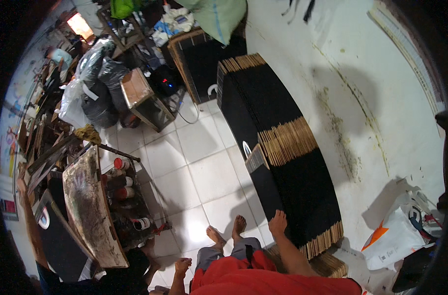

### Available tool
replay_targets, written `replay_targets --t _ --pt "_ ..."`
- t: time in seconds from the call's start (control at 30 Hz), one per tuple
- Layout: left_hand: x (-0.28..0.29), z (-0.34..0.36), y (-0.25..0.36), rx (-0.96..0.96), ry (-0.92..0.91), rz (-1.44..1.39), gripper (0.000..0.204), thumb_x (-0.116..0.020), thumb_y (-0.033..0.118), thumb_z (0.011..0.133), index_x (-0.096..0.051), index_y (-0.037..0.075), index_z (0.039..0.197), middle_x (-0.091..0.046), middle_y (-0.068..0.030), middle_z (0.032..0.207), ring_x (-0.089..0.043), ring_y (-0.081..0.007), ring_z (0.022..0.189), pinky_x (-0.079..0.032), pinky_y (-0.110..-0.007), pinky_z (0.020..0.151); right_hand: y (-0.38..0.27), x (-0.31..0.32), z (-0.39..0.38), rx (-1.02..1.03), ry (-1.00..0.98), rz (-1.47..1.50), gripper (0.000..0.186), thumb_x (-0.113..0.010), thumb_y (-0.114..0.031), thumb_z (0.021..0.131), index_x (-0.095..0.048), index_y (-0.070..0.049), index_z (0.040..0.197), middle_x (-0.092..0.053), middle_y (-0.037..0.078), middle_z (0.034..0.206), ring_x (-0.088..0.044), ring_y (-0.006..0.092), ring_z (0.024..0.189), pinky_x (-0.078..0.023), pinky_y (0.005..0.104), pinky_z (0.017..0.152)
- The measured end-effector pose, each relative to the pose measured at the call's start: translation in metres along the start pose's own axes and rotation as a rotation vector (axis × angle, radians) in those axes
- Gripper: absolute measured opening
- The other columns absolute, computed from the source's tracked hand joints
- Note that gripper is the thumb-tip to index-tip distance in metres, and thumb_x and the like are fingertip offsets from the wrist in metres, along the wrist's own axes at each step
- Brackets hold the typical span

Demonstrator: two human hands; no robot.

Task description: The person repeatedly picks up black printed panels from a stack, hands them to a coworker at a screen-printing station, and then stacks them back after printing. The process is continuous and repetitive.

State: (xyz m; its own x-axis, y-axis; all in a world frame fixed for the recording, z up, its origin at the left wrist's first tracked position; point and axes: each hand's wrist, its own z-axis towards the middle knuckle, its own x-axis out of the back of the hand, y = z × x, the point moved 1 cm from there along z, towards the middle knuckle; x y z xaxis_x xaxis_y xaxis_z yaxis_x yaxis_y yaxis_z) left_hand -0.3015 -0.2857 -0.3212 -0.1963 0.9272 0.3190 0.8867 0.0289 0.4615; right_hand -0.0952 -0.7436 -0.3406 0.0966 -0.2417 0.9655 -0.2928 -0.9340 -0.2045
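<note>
A long row of black cardboard panels (293, 182) with brown edges stands packed on the floor along the right wall. My right hand (278, 223) is at the near end of the foremost black panel (264, 183), its fingers closed on that panel's edge. This panel sits slightly out from the row and has a pale corner. Low in front of me, my left hand (183, 266) hangs beside my leg with its fingers curled in; nothing shows in it. At the far left, another person's hand (21, 185) reaches past a similar black panel (62, 241).
A stained board (89, 206) on a stand has several red-and-white cans (123, 181) beside it. Farther off are a wooden stool (138, 91), black plastic bags (103, 98) and a large dark box (204, 66). A white bag (393, 241) lies at right.
</note>
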Motion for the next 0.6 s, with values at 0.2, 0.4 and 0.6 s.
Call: replay_targets --t 0.2,0.4,0.6 --pt "-0.001 0.010 -0.005 0.021 -0.036 -0.059 0.024 -0.070 0.022 0.074 -0.064 0.000 0.083 -0.062 -0.0052 0.067 -0.056 -0.0126 0.058 -0.042 -0.026 0.050 -0.029 0.003 -0.039 0.023 -0.091 0.064 0.040 -0.060 -0.008 0.066 -0.047 -0.001 0.103 -0.049 0.019 0.104 -0.048 0.0364 0.101 -0.043 0.0427 0.086" --pt "0.024 0.041 -0.017 -0.212 -0.093 0.097 0.020 -0.070 0.020 0.073 -0.065 0.002 0.077 -0.061 -0.0040 0.063 -0.053 -0.0123 0.052 -0.038 -0.025 0.044 -0.042 0.012 -0.075 -0.005 -0.087 0.084 0.043 -0.059 -0.009 0.067 -0.048 0.001 0.108 -0.049 0.021 0.109 -0.047 0.0376 0.104 -0.040 0.0432 0.091" --pt "0.060 0.059 -0.032 -0.020 -0.115 -0.130 0.024 -0.069 0.024 0.076 -0.065 0.001 0.080 -0.064 -0.0070 0.070 -0.057 -0.0144 0.058 -0.044 -0.028 0.050 -0.037 0.015 -0.103 -0.170 -0.179 0.106 0.049 -0.059 -0.010 0.069 -0.045 0.001 0.115 -0.045 0.021 0.117 -0.043 0.0383 0.112 -0.038 0.0444 0.094"
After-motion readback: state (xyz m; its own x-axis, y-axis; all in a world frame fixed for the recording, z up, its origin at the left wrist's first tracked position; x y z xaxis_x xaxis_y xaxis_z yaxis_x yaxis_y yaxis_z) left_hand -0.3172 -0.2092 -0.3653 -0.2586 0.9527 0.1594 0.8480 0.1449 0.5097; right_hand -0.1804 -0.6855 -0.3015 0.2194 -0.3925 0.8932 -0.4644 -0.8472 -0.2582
